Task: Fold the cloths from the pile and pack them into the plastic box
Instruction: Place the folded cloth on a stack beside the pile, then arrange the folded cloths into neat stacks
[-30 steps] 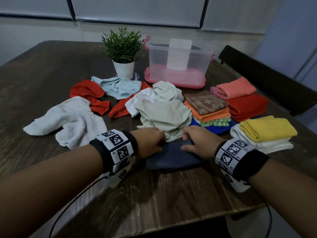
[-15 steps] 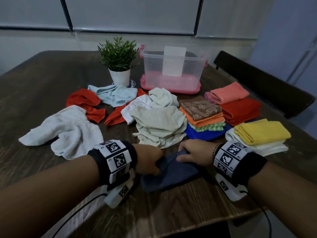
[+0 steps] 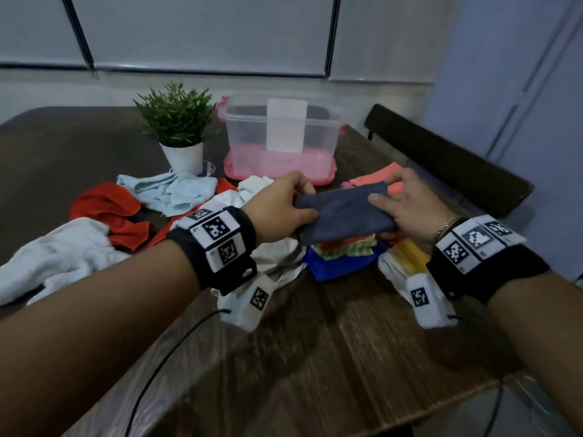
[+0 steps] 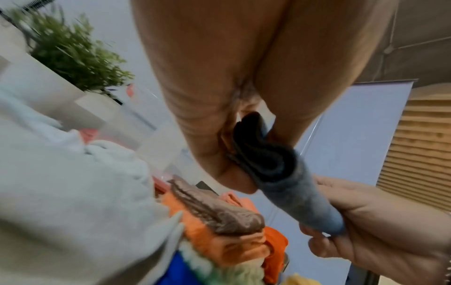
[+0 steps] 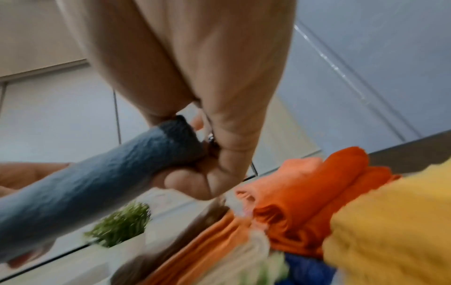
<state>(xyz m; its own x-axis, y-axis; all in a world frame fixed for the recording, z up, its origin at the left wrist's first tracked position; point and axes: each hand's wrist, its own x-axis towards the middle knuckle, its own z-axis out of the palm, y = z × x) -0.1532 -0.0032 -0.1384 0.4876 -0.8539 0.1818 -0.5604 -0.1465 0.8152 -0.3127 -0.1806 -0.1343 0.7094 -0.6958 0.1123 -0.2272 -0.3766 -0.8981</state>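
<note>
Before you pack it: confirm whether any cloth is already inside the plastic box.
No. The box shows only its bare pink bottom in the head view; the grey cloth is held above the stacks.

I am holding both forearms raised and reaching forward, my left hand (image 3: 285,206) pinching one end of the folded grey cloth (image 3: 344,214), my right hand (image 3: 407,206) gripping the other end, thumbs on top.

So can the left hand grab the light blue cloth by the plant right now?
Probably not yet. The left hand is busy pinching one end of the grey cloth. The light blue cloth lies uncovered on the table, so nothing else blocks it.
</note>
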